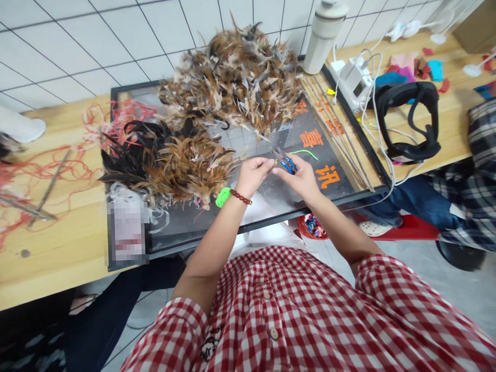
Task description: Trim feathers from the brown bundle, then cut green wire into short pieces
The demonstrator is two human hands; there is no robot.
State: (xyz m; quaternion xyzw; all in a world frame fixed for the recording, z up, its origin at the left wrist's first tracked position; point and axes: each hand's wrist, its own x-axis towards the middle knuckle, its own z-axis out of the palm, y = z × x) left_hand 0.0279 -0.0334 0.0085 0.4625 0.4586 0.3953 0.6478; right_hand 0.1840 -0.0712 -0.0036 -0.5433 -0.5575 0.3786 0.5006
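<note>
Over the dark tray my left hand (252,175) is closed in a pinch, with a tiny bit of green yarn (276,161) showing at its fingertips. My right hand (302,178) is closed around blue thread snips (287,164), whose metal blades point up and away from me. Both hands almost touch at the thumbs. Behind the snips lies a loose green strand (306,152). A bright green yarn ball (223,196) sits by my left wrist. Brown and black feathers (177,161) are heaped left of my hands, and a larger feather pile (244,77) lies beyond them.
The black-framed tray (177,243) holds thin sticks (339,134) at its right. Farther right are a white bottle (324,37), a power strip (354,84) with cables and a black headset strap (408,120). Red strings (24,188) lie left. Another person's plaid sleeve (468,200) is at right.
</note>
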